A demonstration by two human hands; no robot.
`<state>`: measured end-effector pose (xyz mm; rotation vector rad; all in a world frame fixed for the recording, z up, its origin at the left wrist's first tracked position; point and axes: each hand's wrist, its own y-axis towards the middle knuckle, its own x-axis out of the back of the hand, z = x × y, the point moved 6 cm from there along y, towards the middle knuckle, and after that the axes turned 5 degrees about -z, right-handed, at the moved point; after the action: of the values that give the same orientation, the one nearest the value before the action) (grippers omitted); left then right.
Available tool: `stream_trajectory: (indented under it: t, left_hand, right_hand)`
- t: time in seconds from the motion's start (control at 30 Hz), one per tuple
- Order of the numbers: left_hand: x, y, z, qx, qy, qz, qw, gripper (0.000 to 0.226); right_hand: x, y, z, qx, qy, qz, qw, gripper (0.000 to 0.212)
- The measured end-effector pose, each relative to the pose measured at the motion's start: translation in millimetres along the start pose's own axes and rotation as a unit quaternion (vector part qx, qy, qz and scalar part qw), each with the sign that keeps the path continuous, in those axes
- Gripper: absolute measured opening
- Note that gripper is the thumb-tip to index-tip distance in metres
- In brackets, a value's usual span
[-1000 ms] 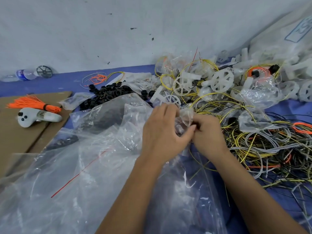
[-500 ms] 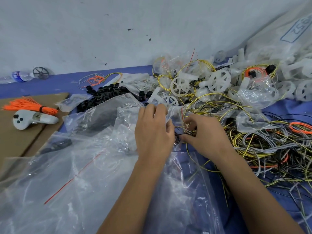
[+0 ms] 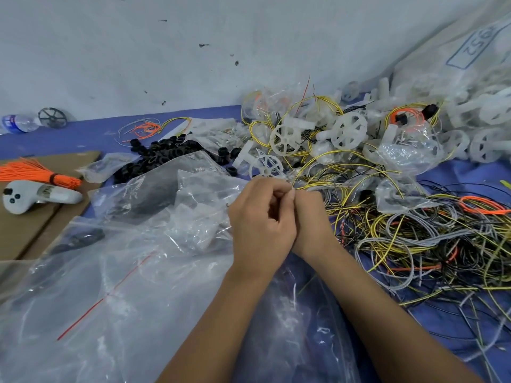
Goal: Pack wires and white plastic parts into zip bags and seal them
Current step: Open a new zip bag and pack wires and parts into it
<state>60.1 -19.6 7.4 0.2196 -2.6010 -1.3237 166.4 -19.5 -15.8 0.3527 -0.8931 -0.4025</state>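
Observation:
My left hand (image 3: 262,225) and my right hand (image 3: 313,217) are pressed together at the middle of the blue table, fingers curled. Their fingertips pinch thin yellow wires (image 3: 340,183) that arc away to the right. My left hand covers most of my right hand's fingers. To the right lies a big tangle of wires (image 3: 414,239) in yellow, grey, black and orange. White plastic wheel parts (image 3: 287,139) are heaped behind my hands, some inside small filled bags (image 3: 409,153). Clear zip bags (image 3: 132,258) with a red seal line lie piled at the left.
Black rings (image 3: 166,156) are heaped behind the bags. On cardboard (image 3: 27,230) at the left lie an orange wire bundle (image 3: 33,175) and a white controller (image 3: 33,196). A water bottle (image 3: 19,123) lies by the wall. A large sack of white parts (image 3: 470,73) stands at the far right.
My hands have closed together and risen slightly; the right hand moved in behind the left. The small bag they held open a second ago is no longer seen between them.

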Motion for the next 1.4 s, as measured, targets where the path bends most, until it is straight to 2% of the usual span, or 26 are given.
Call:
stream_trajectory:
  t: [0.13, 0.27, 0.33, 0.4, 0.5, 0.57, 0.63, 0.7, 0.83, 1.0, 1.13, 1.2, 1.27, 1.4]
  left_hand:
    - [4, 0, 16, 0.054, -0.017, -0.041, 0.998, 0.009]
    - [1, -1, 30, 0.086, 0.057, -0.005, 0.995, 0.011]
    - [-2, -2, 39, 0.110, 0.084, 0.022, 0.990, 0.015]
    - [-4, -3, 47, 0.138, 0.094, 0.045, 0.985, 0.016]
    - [-3, -3, 52, 0.162, 0.106, 0.046, 0.980, 0.015]
    - [-2, -3, 52, 0.171, 0.099, 0.033, 0.980, 0.015]
    - [1, -3, 52, 0.180, 0.082, 0.018, 0.980, 0.016]
    - [3, -3, 52, 0.183, 0.070, 0.003, 0.981, 0.015]
    - [5, -1, 50, 0.186, 0.047, -0.013, 0.981, 0.013]
    - [3, -2, 51, 0.188, 0.032, -0.007, 0.982, 0.013]
    - [4, -1, 48, 0.180, 0.006, -0.011, 0.984, 0.014]
    - [3, 0, 45, 0.166, -0.003, -0.004, 0.986, 0.014]
    - [1, 2, 38, 0.146, -0.014, 0.005, 0.989, 0.015]
    - [1, 3, 30, 0.097, -0.019, 0.020, 0.995, 0.011]
  right_hand:
    - [-12, 1, 0, 0.010, 0.002, 0.054, 0.998, 0.012]
    - [-11, -3, -6, 0.012, 0.060, 0.070, 0.996, 0.020]
    - [-5, -3, -13, 0.000, 0.078, 0.055, 0.995, 0.031]
    - [7, -2, -22, -0.026, 0.096, 0.009, 0.995, 0.029]
    - [31, -2, -37, -0.029, -0.028, -0.094, 0.995, 0.021]
    - [36, -3, -46, -0.050, -0.141, -0.087, 0.985, 0.025]
    - [32, -4, -55, -0.089, -0.196, -0.036, 0.976, 0.032]
    - [30, -5, -57, -0.111, -0.193, -0.017, 0.975, 0.032]
    - [37, -4, -55, -0.116, -0.172, -0.055, 0.977, 0.020]
    - [32, -3, -62, -0.140, -0.200, -0.031, 0.969, 0.014]
    - [47, -4, -48, -0.100, -0.100, -0.169, 0.976, 0.020]
    - [46, -4, -32, -0.048, -0.014, -0.198, 0.979, 0.022]
    - [35, -4, -16, -0.002, 0.048, -0.166, 0.985, 0.024]
    - [7, -7, -3, 0.022, 0.170, -0.039, 0.984, 0.027]
